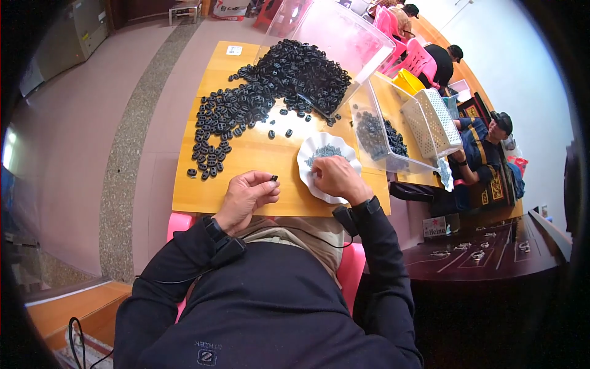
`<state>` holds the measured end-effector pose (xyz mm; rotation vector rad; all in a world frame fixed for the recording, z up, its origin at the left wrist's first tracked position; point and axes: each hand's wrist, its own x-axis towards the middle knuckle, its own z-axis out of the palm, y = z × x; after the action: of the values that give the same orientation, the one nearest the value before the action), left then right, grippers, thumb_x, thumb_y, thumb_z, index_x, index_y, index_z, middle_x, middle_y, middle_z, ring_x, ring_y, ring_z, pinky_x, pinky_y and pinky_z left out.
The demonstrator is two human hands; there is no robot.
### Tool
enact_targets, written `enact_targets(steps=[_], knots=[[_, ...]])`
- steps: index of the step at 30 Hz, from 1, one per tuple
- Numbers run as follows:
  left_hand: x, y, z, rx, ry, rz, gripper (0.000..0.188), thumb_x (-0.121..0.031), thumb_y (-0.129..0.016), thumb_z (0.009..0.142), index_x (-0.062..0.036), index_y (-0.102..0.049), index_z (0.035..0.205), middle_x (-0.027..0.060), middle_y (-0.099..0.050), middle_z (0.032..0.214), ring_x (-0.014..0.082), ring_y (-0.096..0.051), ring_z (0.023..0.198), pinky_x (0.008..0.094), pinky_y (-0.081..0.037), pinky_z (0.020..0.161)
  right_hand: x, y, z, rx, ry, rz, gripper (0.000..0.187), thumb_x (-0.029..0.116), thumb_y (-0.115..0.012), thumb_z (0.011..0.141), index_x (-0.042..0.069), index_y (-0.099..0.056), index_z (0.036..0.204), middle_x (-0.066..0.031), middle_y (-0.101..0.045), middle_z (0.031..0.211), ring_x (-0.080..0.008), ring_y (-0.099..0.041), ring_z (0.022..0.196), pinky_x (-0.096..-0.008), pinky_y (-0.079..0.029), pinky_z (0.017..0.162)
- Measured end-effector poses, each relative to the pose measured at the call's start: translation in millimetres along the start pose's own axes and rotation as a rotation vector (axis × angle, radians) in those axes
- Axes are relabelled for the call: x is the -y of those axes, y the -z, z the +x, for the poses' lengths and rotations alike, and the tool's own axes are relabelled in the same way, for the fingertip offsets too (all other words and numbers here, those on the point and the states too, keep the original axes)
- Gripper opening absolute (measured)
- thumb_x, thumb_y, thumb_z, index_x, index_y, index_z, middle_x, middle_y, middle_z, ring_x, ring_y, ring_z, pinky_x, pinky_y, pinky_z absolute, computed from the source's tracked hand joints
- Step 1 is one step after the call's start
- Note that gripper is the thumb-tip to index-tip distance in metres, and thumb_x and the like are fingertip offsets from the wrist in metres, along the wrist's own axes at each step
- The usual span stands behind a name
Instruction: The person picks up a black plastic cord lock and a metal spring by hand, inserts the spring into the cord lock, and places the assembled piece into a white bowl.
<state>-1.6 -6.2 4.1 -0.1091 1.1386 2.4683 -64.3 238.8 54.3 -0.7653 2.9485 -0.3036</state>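
Note:
My left hand (247,195) is above the table's near edge, thumb and forefinger pinching a small black plastic piece (274,178). To its right, my right hand (339,178) reaches into a white wavy-rimmed bowl (303,161) with fingers curled together. Their tips are partly hidden, so what they pinch does not show. Many tiny grey-blue parts (326,151) lie in the bowl. Beyond both hands spreads a big heap of black oval plastic pieces (295,77), with holes visible in many of them. Loose ones trail down the table's left side.
The yellow wooden table (258,161) carries a clear plastic bin (402,161) holding more black pieces on the right. A larger clear tub (344,37) lies tipped behind the heap. A white perforated basket (430,117) stands farther right. Another person (482,147) sits beyond it.

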Motion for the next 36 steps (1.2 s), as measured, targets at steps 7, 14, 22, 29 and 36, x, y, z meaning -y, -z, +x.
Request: enact_targets(steps=[7, 14, 22, 29, 36], knots=[[0, 0, 0, -0.002, -0.003, 0.021, 0.013, -0.004, -0.063, 0.090, -0.0013, -0.060, 0.102, 0.0068, -0.066, 0.093, 0.0130, -0.065, 0.082, 0.0263, -0.057, 0.075, -5, -10, -25, -0.218, -0.015, 0.254, 0.011, 0.004, -0.063, 0.074, -0.001, -0.066, 0.083, -0.0162, -0.065, 0.079, -0.0327, -0.064, 0.073, -0.0375, -0.050, 0.067], [2, -1, 0, -0.018, -0.002, 0.023, 0.013, -0.004, -0.063, 0.090, -0.0013, -0.060, 0.102, 0.0067, -0.066, 0.093, 0.0135, -0.065, 0.081, 0.0269, -0.057, 0.076, -13, -19, -41, -0.355, -0.007, 0.326, 0.011, 0.001, -0.062, 0.078, -0.001, -0.064, 0.089, -0.0163, -0.063, 0.082, -0.0328, -0.063, 0.075, -0.0378, -0.049, 0.067], [1, 1, 0, -0.011, -0.011, 0.026, 0.012, -0.005, -0.063, 0.090, -0.0010, -0.061, 0.101, 0.0068, -0.067, 0.093, 0.0132, -0.065, 0.080, 0.0267, -0.057, 0.075, -6, -10, -43, -0.330, -0.078, 0.073, 0.021, 0.007, -0.065, 0.079, 0.003, -0.067, 0.099, -0.0138, -0.064, 0.091, -0.0343, -0.063, 0.086, -0.0404, -0.049, 0.077], [1, 0, 0, -0.006, -0.011, 0.030, 0.013, -0.004, -0.063, 0.090, -0.0008, -0.061, 0.102, 0.0070, -0.066, 0.093, 0.0130, -0.065, 0.080, 0.0265, -0.057, 0.074, -10, -12, -36, -0.211, -0.118, 0.013, 0.016, 0.012, -0.064, 0.081, 0.004, -0.069, 0.094, -0.0145, -0.065, 0.092, -0.0344, -0.063, 0.087, -0.0406, -0.049, 0.079], [1, -1, -1, -0.006, -0.005, 0.030, 0.012, -0.004, -0.063, 0.090, -0.0009, -0.060, 0.102, 0.0071, -0.066, 0.093, 0.0128, -0.065, 0.081, 0.0260, -0.057, 0.074, -13, -14, -34, -0.180, -0.129, 0.067, 0.012, 0.011, -0.059, 0.083, 0.004, -0.068, 0.089, -0.0155, -0.065, 0.089, -0.0353, -0.063, 0.087, -0.0423, -0.049, 0.077]])
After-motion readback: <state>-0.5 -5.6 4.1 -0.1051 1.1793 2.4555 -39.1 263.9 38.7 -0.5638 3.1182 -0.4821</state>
